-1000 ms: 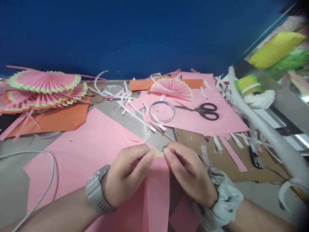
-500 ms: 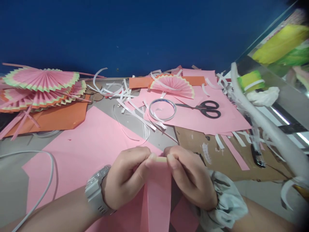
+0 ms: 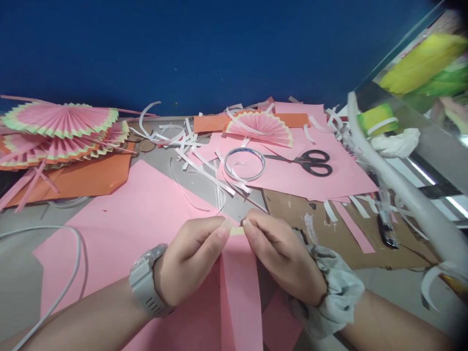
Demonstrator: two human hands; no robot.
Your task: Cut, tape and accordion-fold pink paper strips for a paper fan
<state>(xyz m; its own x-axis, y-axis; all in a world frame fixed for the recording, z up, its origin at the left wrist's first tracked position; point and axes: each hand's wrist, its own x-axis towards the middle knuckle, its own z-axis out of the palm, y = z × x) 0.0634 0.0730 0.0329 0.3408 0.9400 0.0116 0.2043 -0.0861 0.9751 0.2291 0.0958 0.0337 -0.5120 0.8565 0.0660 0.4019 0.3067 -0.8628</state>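
Both hands had slid a little closer to the tape ring [image 3: 244, 165] than half a second before, and the two thumbs had come nearer to each other. The left hand [image 3: 190, 258] and the right hand [image 3: 283, 256] sat on the near side of the tape ring, apart from it. Their fingers [image 3: 222, 230] were pinched shut on the yellow tip [image 3: 237, 231] of a long pink paper strip [image 3: 241, 297], one hand on each side of the tip.

The strip lay over a big pink sheet [image 3: 124, 219] on the surface. Its long way ran from the person straight toward the tape ring. The yellow tip pointed at the tape ring. The other end ran off the bottom of the view, so it could not be seen.

The fold could go crooked, I thought, because the fingers held only the small tip and the rest of the strip was loose. A hard pull could tear the thin paper. Black scissors [image 3: 310, 162] lay just right of the tape ring, and white scraps [image 3: 204, 173] lay left of it.
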